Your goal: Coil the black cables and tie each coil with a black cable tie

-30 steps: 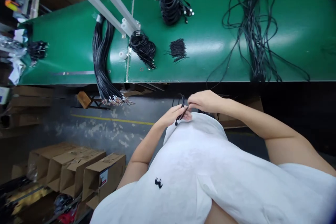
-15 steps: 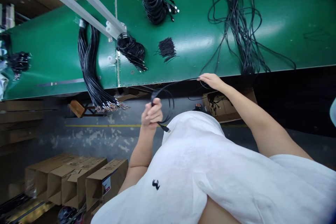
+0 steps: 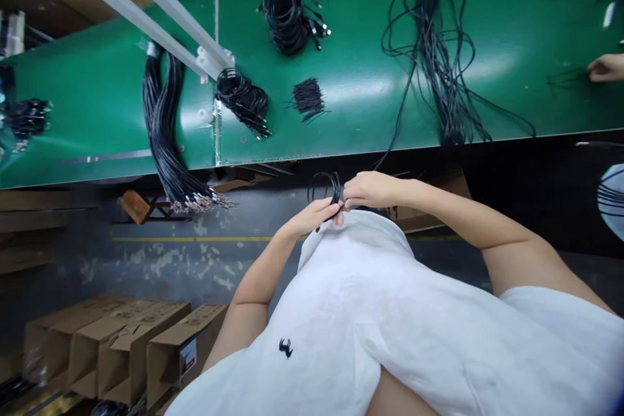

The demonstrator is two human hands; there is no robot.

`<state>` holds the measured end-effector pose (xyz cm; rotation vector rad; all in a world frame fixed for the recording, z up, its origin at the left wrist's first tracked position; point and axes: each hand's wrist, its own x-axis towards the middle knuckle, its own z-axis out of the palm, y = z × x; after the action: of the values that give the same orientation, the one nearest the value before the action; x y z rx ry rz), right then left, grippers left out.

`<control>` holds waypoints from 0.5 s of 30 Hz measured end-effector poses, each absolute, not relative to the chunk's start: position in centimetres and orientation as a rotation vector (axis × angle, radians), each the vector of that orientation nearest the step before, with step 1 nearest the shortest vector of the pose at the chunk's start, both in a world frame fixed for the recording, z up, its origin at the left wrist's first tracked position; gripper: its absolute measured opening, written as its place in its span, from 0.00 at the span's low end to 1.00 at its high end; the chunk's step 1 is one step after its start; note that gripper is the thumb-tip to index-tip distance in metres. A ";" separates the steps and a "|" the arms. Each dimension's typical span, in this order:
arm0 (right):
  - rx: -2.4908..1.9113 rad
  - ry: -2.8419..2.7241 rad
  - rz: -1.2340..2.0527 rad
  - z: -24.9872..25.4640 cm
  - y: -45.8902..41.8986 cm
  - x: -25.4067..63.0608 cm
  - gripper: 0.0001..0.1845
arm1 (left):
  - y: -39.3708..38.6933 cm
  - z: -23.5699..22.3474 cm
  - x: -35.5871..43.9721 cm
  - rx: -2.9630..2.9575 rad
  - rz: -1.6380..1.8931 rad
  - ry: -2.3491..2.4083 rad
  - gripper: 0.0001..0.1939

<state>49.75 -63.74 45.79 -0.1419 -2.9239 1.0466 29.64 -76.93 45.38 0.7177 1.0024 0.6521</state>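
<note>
A black USB cable (image 3: 335, 185), wound into small loops, is pinched in my left hand (image 3: 314, 216) just beyond my shirt front. Close beside it, touching the same cable, is my right hand (image 3: 369, 190) with its fingers closed. From there a strand runs up to the loose black cables (image 3: 446, 78) spread on the green bench (image 3: 351, 110). Across the bench edge lie a pile of short black ties (image 3: 309, 97), a coil bundle with metal tips (image 3: 242, 97) and a larger bundle of coiled USB cables (image 3: 287, 19).
A thick bundle of long cables (image 3: 163, 123) hangs over the bench edge by a slanted white metal post (image 3: 160, 6). Open cardboard boxes (image 3: 117, 351) stand on the floor, lower left. Another person's hand (image 3: 607, 68) rests at the far right of the bench.
My hands have come together in front of me, the left moving right and the right moving down and left. The other person's hand has appeared at the right.
</note>
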 end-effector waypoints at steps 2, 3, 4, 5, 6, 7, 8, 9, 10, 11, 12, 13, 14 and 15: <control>-0.281 -2.830 1.186 45.7 -62.4 50.8 0.17 | -76.8 45.4 29.6 0.621 0.616 0.894 0.19; -0.338 -2.782 1.235 45.8 -62.1 51.2 0.18 | -76.6 45.3 29.7 0.552 0.623 0.859 0.20; -0.371 -2.747 1.268 45.9 -62.0 51.5 0.19 | -76.5 45.3 29.7 0.492 0.629 0.835 0.21; -0.382 -2.720 1.291 46.0 -62.0 51.6 0.19 | -76.3 45.2 29.9 0.446 0.629 0.815 0.22; -0.376 -2.700 1.311 46.1 -62.1 51.4 0.19 | -76.1 45.2 30.1 0.410 0.632 0.797 0.22; -0.365 -2.680 1.328 46.2 -62.2 51.1 0.19 | -76.0 45.3 30.4 0.378 0.637 0.779 0.21; -0.351 -2.658 1.349 46.0 -62.1 50.8 0.19 | -75.8 45.4 30.6 0.347 0.644 0.760 0.19; -0.342 -2.628 1.375 45.7 -61.7 50.6 0.19 | -75.6 45.6 30.8 0.320 0.659 0.740 0.16; -0.345 -2.596 1.395 45.1 -60.9 50.6 0.20 | -75.5 45.9 30.9 0.295 0.680 0.721 0.14; -0.371 -2.570 1.393 44.3 -59.8 50.9 0.20 | -75.4 46.3 31.0 0.274 0.705 0.713 0.11; -0.430 -2.559 1.355 43.4 -58.3 51.7 0.21 | -75.2 46.8 30.9 0.255 0.734 0.719 0.10; -0.531 -2.560 1.278 42.4 -56.6 52.9 0.22 | -75.2 47.4 30.8 0.237 0.770 0.740 0.10; -0.667 -2.568 1.168 41.6 -54.9 54.3 0.22 | -75.1 48.0 30.6 0.220 0.811 0.771 0.12; -0.820 -2.575 1.035 41.1 -53.4 55.9 0.23 | -75.0 48.6 30.4 0.205 0.856 0.810 0.15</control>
<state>55.88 -53.40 41.12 -0.8200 -2.5749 1.0353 30.36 -75.00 48.65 0.2055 0.8099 0.8564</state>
